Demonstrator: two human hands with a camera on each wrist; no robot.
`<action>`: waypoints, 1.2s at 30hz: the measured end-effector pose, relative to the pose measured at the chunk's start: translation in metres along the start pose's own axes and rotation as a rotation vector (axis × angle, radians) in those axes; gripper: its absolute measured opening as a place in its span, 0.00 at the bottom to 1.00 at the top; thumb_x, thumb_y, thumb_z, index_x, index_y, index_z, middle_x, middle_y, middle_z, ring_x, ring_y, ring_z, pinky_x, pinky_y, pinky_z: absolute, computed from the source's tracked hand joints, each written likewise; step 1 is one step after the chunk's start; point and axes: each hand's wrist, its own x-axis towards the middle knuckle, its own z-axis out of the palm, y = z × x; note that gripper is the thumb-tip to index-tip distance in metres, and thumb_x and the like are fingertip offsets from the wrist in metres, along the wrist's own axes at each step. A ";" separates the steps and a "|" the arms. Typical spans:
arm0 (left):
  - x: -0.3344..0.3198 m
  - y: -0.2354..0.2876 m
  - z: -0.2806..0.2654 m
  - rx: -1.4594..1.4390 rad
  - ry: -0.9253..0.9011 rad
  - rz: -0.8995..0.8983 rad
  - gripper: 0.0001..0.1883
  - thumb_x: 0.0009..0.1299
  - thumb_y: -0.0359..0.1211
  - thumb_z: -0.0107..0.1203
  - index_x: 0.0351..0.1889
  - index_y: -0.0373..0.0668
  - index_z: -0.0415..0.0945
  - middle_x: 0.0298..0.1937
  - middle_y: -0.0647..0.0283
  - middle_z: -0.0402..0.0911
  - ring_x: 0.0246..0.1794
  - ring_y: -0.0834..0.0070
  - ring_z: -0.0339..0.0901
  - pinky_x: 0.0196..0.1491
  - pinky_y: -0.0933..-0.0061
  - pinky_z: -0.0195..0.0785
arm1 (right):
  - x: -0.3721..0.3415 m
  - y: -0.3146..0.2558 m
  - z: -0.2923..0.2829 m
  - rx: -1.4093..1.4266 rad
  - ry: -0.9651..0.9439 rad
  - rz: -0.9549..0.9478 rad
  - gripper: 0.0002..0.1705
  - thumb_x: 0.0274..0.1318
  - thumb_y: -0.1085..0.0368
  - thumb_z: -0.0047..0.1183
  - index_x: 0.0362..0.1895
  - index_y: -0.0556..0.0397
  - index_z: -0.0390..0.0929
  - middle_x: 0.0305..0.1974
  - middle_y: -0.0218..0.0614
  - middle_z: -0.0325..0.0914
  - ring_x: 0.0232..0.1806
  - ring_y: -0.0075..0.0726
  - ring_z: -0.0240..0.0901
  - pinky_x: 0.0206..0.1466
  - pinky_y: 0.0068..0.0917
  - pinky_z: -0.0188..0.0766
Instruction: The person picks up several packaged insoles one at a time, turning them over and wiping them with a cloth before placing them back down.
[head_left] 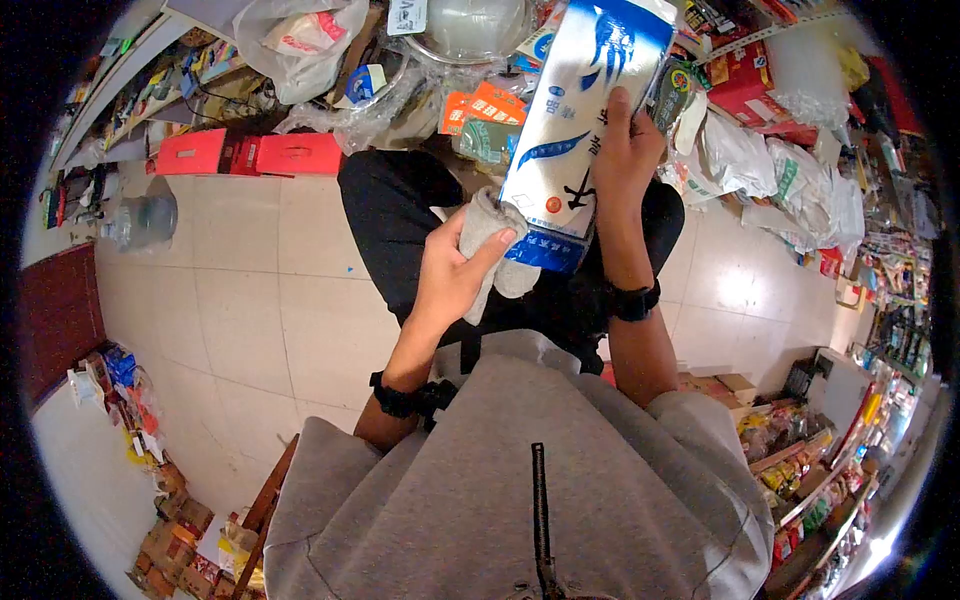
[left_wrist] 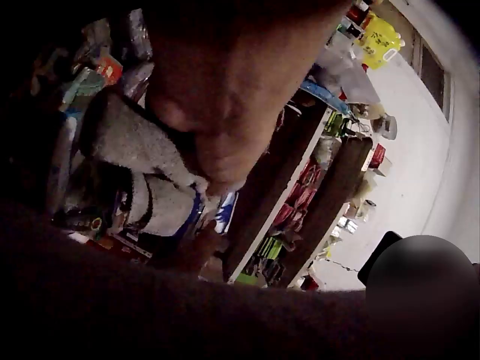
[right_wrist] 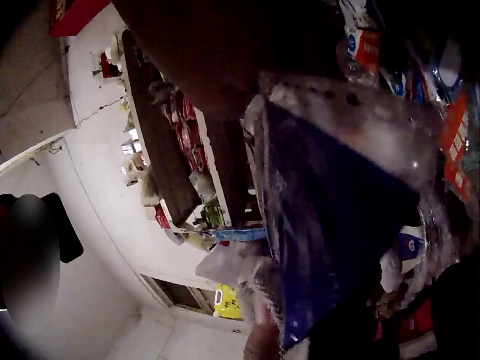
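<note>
My left hand [head_left: 455, 270] grips a folded grey cloth [head_left: 490, 225], thumb on top, at the lower left edge of a silver, blue and white package [head_left: 560, 130]. The package is held up at a tilt by my right hand [head_left: 627, 165], whose thumb lies on its printed face; the other fingers are hidden behind it. In the left wrist view the cloth [left_wrist: 139, 142] hangs beside my left hand [left_wrist: 225, 112]. The right wrist view shows the package's dark blue end [right_wrist: 322, 217] close up.
Plastic bags, a clear bowl [head_left: 470, 30] and orange packets [head_left: 485, 105] lie beyond my knees. A red box [head_left: 300, 153] is on the left, with a clear container [head_left: 145, 220] on the tiled floor. White bags [head_left: 740, 155] lie on the right; stocked shelves stand around.
</note>
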 end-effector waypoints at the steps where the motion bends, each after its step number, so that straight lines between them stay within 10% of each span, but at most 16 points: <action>1: -0.001 0.001 -0.002 0.029 -0.008 0.013 0.14 0.68 0.32 0.59 0.48 0.33 0.76 0.41 0.62 0.83 0.41 0.82 0.75 0.47 0.77 0.68 | 0.002 0.003 -0.003 -0.039 0.008 0.016 0.28 0.68 0.52 0.46 0.26 0.65 0.77 0.19 0.43 0.76 0.21 0.35 0.69 0.27 0.35 0.63; 5: -0.007 -0.012 -0.021 0.109 -0.040 -0.003 0.12 0.68 0.33 0.59 0.46 0.34 0.77 0.40 0.63 0.82 0.41 0.81 0.75 0.48 0.77 0.69 | 0.009 0.023 -0.010 0.041 0.113 0.129 0.27 0.67 0.51 0.48 0.26 0.65 0.77 0.20 0.39 0.76 0.22 0.30 0.66 0.28 0.33 0.63; 9: -0.006 -0.026 -0.047 -0.946 0.115 -0.239 0.29 0.75 0.50 0.41 0.65 0.38 0.63 0.61 0.56 0.72 0.60 0.63 0.71 0.61 0.60 0.65 | 0.012 0.013 -0.026 0.150 0.044 0.207 0.26 0.67 0.51 0.49 0.28 0.64 0.77 0.21 0.37 0.76 0.24 0.27 0.64 0.29 0.30 0.62; 12: 0.002 -0.019 -0.054 -1.032 0.199 -0.141 0.29 0.75 0.51 0.40 0.66 0.41 0.63 0.64 0.56 0.69 0.64 0.60 0.67 0.65 0.57 0.60 | -0.007 -0.002 -0.029 -0.105 -0.029 -0.019 0.23 0.66 0.54 0.49 0.29 0.64 0.78 0.22 0.42 0.78 0.23 0.31 0.70 0.28 0.30 0.63; 18: 0.021 -0.005 0.013 -0.132 0.376 -0.056 0.24 0.77 0.43 0.45 0.63 0.35 0.64 0.54 0.57 0.74 0.57 0.70 0.70 0.62 0.69 0.59 | -0.058 -0.036 -0.004 -0.049 -0.226 -0.026 0.22 0.63 0.59 0.54 0.22 0.64 0.73 0.17 0.49 0.73 0.15 0.41 0.68 0.21 0.39 0.58; 20: 0.033 -0.022 0.036 0.029 0.405 0.239 0.24 0.77 0.39 0.43 0.64 0.31 0.61 0.56 0.54 0.73 0.59 0.67 0.69 0.64 0.68 0.56 | -0.073 -0.037 0.002 -0.075 -0.307 0.077 0.23 0.64 0.58 0.52 0.22 0.65 0.73 0.17 0.51 0.71 0.18 0.45 0.69 0.24 0.41 0.58; 29: 0.056 0.010 0.032 -0.027 0.509 0.346 0.19 0.79 0.40 0.41 0.55 0.32 0.69 0.51 0.57 0.76 0.50 0.73 0.70 0.55 0.72 0.61 | -0.091 -0.040 -0.022 -0.086 -0.576 0.095 0.15 0.65 0.59 0.49 0.40 0.61 0.77 0.29 0.54 0.79 0.32 0.58 0.78 0.35 0.41 0.72; 36: 0.076 0.018 0.011 -0.543 0.480 0.128 0.22 0.75 0.47 0.46 0.54 0.38 0.71 0.48 0.63 0.76 0.45 0.73 0.72 0.50 0.71 0.65 | -0.092 -0.030 -0.033 -0.382 -0.862 -0.336 0.08 0.59 0.67 0.52 0.41 0.56 0.76 0.29 0.48 0.75 0.32 0.56 0.73 0.33 0.43 0.70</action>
